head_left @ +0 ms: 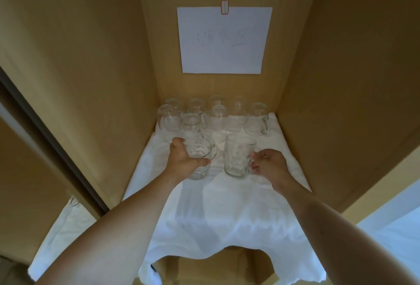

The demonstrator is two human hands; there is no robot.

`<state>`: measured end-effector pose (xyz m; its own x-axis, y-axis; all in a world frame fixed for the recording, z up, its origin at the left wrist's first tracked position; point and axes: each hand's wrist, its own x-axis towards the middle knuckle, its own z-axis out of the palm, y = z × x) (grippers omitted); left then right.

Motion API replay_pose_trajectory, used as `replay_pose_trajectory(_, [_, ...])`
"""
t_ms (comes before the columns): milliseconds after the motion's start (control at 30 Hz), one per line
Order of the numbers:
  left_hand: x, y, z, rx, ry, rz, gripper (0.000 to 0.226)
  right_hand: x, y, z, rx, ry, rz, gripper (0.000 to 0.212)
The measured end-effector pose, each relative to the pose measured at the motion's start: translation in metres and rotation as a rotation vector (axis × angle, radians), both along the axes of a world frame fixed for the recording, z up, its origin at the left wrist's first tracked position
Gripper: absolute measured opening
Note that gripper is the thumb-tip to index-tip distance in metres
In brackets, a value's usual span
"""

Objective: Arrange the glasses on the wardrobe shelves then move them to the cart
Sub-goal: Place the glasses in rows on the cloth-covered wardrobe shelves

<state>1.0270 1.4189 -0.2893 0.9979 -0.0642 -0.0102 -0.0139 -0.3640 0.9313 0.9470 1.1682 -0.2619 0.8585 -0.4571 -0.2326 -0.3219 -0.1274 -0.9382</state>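
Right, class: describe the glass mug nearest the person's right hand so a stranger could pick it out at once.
Start at the white paper sign on the wardrobe's back panel, then drop to the white cloth covering the shelf. In front of the cluster of glasses stand two nearer ones. The mug is the right one, held by its handle in the right hand; the left hand grips its neighbour.

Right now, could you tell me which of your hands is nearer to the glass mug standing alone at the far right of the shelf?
Right. The right hand lies just in front of that mug, holding another mug; the left hand grips a glass further left.
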Motion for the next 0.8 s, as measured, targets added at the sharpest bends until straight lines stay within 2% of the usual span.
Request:
replay_pose_trajectory(100, [0.000,0.000,0.002,-0.011,0.020,-0.008,0.119,0.006,-0.004,0.010,-0.088,0.005,-0.027,0.029])
replay_pose_trajectory(200, [0.001,0.000,0.001,-0.024,0.030,-0.006,0.116,0.011,-0.013,0.019,0.002,0.087,-0.080,0.037])
replay_pose_trajectory(300, [0.001,0.000,0.001,-0.015,0.030,-0.006,0.114,0.016,-0.019,0.021,0.159,0.178,-0.088,0.033])
replay_pose_trajectory(400, [0.001,0.001,0.002,-0.020,0.043,-0.011,0.113,0.012,-0.020,0.013,0.386,0.289,-0.065,0.015])
replay_pose_trajectory(500, [0.002,0.002,0.001,-0.020,0.044,-0.017,0.113,0.004,-0.017,-0.001,0.755,0.369,-0.094,0.018])
replay_pose_trajectory(600, [0.002,0.003,0.002,-0.023,0.046,-0.020,0.113,0.000,-0.014,-0.010,0.914,0.398,-0.167,0.021])
replay_pose_trajectory(700, [0.002,0.002,0.006,-0.014,0.057,-0.022,0.116,0.001,-0.014,-0.010,0.829,0.382,-0.186,0.025])
replay_pose_trajectory(733, [0.003,0.001,0.006,-0.014,0.058,-0.024,0.116,0.003,-0.015,-0.009,0.694,0.402,-0.166,0.028])
replay_pose_trajectory(800, [0.003,0.001,0.007,-0.015,0.059,-0.026,0.116,0.010,-0.016,-0.007,0.286,0.420,-0.158,0.044])
